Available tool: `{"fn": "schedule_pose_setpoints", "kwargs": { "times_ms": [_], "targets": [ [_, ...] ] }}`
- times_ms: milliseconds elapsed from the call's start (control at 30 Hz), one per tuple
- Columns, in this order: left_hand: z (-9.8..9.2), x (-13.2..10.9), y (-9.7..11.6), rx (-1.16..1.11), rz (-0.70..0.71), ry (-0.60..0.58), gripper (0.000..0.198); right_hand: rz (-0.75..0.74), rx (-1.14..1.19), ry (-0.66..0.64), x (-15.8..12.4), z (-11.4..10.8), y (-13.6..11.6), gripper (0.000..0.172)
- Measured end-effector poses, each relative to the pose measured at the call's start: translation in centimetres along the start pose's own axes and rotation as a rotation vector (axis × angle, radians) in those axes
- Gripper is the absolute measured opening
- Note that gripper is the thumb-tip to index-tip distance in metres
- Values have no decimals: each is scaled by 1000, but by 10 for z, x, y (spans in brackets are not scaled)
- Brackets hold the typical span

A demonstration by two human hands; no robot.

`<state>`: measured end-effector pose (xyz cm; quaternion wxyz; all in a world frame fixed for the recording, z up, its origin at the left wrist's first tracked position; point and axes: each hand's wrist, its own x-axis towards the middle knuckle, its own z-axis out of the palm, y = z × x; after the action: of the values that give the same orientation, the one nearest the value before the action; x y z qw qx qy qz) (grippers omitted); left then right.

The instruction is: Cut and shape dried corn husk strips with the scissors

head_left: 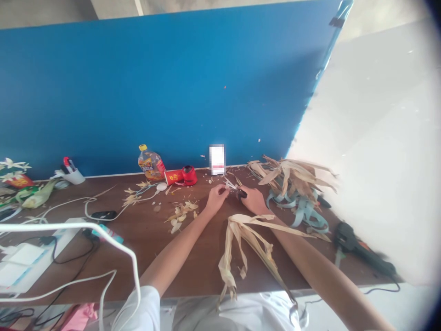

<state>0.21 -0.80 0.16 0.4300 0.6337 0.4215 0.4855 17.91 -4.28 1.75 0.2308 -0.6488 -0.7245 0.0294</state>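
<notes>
L hand [217,198] fingers pinch thin, dry husk strips [230,185]; R hand [254,200] fingers closed on dark object [241,193].

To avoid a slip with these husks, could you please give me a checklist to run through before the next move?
1. Left hand pinching the small husk piece: ok.
2. Right hand grip closed on the dark object: ok; what it is, cannot tell.
3. Long husk strips lie across the right forearm and hang past the table edge: not ok, may snag.
4. Glue gun lies apart from both hands: ok.
5. Glue gun hot or cold: cannot tell.
</notes>
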Motion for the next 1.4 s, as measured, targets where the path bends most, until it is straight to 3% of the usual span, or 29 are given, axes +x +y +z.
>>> {"fn": "schedule_pose_setpoints", "kwargs": {
  "times_ms": [367,633,900,1033,1200,1400],
  "targets": [
    [2,-4,9,309,167,-127,16,-53,632,156,0,1,-5,39],
    [2,-5,10,414,258,-186,19,-82,672,133,0,2,-5,41],
    [5,-11,18,413,314,-114,21,-28,778,164,2,7,-5,40],
    [7,-13,19,435,261,-115,20,-28,751,174,2,8,-4,38],
    [4,-12,19,396,175,-8,19,-6,565,154,0,8,-2,34],
    [1,-9,14,208,99,-9,20,7,254,6,2,7,-4,31]
  ]
}}
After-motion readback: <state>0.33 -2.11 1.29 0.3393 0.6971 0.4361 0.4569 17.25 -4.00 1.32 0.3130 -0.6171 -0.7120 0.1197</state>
